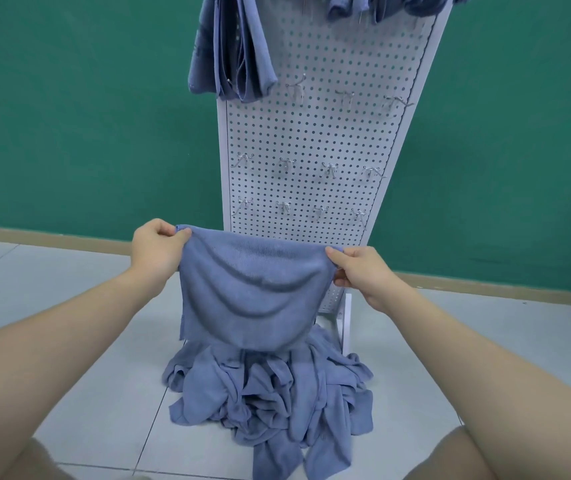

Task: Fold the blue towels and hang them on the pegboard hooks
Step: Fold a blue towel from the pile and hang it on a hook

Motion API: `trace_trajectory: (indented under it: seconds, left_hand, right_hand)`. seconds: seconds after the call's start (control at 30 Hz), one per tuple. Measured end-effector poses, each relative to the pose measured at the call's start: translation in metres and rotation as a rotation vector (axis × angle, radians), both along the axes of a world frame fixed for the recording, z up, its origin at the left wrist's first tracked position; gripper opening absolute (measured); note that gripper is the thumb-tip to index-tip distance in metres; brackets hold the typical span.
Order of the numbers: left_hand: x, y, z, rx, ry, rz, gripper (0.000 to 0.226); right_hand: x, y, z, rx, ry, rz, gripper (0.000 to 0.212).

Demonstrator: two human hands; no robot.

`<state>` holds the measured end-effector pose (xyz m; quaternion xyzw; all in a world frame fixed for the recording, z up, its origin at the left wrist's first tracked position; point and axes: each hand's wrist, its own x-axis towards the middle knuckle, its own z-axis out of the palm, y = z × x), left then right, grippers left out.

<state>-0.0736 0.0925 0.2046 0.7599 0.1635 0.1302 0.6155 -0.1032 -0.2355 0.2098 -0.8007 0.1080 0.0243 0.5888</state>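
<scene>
I hold a blue towel (249, 296) up in front of me, hanging doubled with sagging folds. My left hand (154, 247) pinches its upper left corner and my right hand (360, 271) pinches its upper right corner. Below it a heap of crumpled blue towels (270, 403) lies on the floor. Behind stands a white pegboard (311, 140) with rows of metal hooks (329, 169). A folded blue towel (235, 53) hangs at its upper left, and more blue towels (381, 5) hang along the top edge.
A green wall (86, 116) with a tan baseboard runs behind the pegboard. The floor (69, 289) is light grey tile. The pegboard's white foot (344, 323) stands right of the held towel. My knees show at the bottom corners.
</scene>
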Motion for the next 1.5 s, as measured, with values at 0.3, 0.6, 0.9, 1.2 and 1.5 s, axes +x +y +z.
trace_trajectory:
  seconds: [0.3,0.6,0.9,1.2,1.5]
  left_hand:
    - [-0.023,-0.053,0.017,0.106,-0.088,-0.088,0.02]
    - [-0.052,-0.097,0.025,0.179,-0.236,-0.31,0.019]
    - [-0.053,-0.098,0.031,0.205,-0.326,-0.298,0.007]
    - [-0.06,-0.094,0.043,0.209,-0.461,-0.242,0.014]
    - [-0.068,-0.096,0.045,0.242,-0.531,-0.294,0.014]
  right_hand:
    - [-0.011,0.041,0.018,0.015,-0.096,0.057,0.026]
    - [-0.029,0.079,0.032,0.087,-0.155,0.103,0.035]
    - [-0.031,0.083,0.044,-0.077,-0.245,0.103,0.037]
    - [-0.03,0.084,0.049,-0.08,-0.294,0.043,0.04]
    - [-0.036,0.088,0.05,0.123,-0.264,0.106,0.029]
